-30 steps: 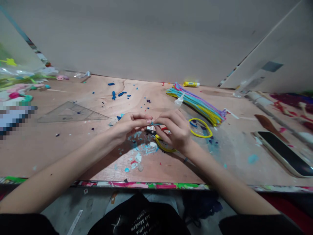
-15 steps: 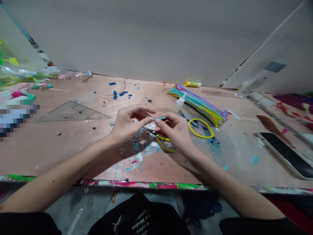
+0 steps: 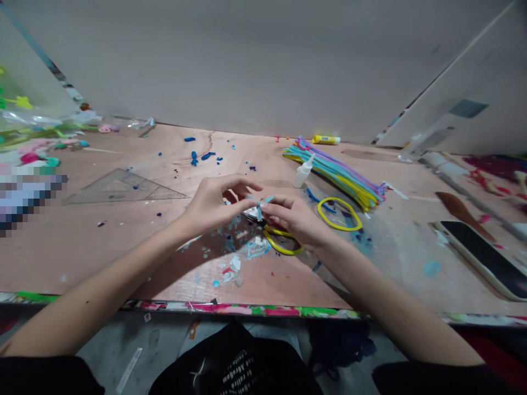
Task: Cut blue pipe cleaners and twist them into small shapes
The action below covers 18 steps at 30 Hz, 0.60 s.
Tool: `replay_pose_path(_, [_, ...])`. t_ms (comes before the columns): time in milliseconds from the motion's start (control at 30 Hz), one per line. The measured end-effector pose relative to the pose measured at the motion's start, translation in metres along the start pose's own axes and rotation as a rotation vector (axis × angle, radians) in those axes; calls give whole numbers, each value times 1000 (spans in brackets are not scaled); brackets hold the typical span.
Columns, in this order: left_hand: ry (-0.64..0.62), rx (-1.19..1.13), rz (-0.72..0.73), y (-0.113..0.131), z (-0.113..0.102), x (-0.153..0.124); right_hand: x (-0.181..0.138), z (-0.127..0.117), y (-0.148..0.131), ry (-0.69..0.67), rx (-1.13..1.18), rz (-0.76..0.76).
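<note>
Between the fingertips of both hands is a small light-blue piece of pipe cleaner (image 3: 259,209), with short arms pointing several ways. My left hand (image 3: 214,203) pinches it from the left with thumb and fingers, the upper fingers arched. From the right, my right hand (image 3: 294,216) grips it between thumb and index finger. Scissors with yellow handles (image 3: 284,251) lie on the table below my hands, their blades partly hidden. Just behind my right hand stand a white dropper bottle (image 3: 302,173) and a bundle of coloured pipe cleaners (image 3: 341,175). A yellow pipe-cleaner ring (image 3: 359,219) lies beside that hand.
A clear set square (image 3: 123,186) lies at left. To the right are a phone (image 3: 486,258) and a brown wooden tool (image 3: 461,211). A yellow glue stick (image 3: 325,139) lies by the back wall. Blue clay bits (image 3: 194,158) and paper scraps (image 3: 234,264) litter the wooden table (image 3: 102,258).
The light-blue piece has been turned in my fingers: a strip lying sideways before now shows arms pointing up and down. My right hand has tilted slightly, and the view has shifted a little.
</note>
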State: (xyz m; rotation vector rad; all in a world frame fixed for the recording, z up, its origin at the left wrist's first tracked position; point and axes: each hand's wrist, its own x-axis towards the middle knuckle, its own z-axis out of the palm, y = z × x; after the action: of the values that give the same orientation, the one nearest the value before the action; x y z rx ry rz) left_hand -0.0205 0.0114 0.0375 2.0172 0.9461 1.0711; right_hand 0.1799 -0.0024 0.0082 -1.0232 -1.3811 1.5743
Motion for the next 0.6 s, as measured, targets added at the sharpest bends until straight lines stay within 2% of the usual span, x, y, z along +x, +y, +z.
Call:
replay_pose_path(100, [-53,-143,-183,-4,-2,3,0,-4,-3,136,-297,-300])
replay_pose_path(167, [-104,-188,-236,-7,-3,5,-1,-7,-7,215,-548,-530])
replay_pose_path(267, [-118,-169,-245,-8,-3,5,-3,-10,-12,199,-821,-720])
replay_pose_path(400, [-109,-235,-259,-9,2,4,-4,-6,-10,146,-884,-738])
replay_pose_path(600, [-111,-413,-312,-9,11,0,-2,-3,-3,192,-850,-693])
